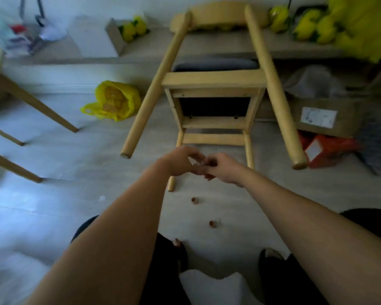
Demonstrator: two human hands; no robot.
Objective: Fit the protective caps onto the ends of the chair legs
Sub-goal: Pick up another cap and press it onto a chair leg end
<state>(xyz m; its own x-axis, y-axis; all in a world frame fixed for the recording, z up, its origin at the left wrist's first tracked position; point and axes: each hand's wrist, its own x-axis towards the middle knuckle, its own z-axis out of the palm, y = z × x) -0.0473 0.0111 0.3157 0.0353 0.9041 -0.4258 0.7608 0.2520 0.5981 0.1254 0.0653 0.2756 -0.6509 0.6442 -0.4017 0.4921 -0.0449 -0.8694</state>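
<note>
A light wooden chair [213, 81] lies tipped over on the floor with its legs pointing toward me. The leg ends at the left [125, 154], at the right [299, 165] and low in the middle [171, 187] show bare wood. A fourth leg [250, 157] runs down behind my right hand. My left hand [179, 161] and my right hand [221, 169] meet fingertip to fingertip in front of the chair's lower rung. A small brown bit under my right fingers looks like a cap, though blur hides the grip. Two brown caps [194, 200] [212, 224] lie on the floor below my hands.
Legs of another chair [37, 106] slant in from the left. A yellow plastic bag [113, 101] lies left of the chair, and a cardboard box [326, 116] and a red bag [326, 150] lie to its right. A low shelf [207, 46] with yellow items runs along the wall. My feet [178, 245] are below.
</note>
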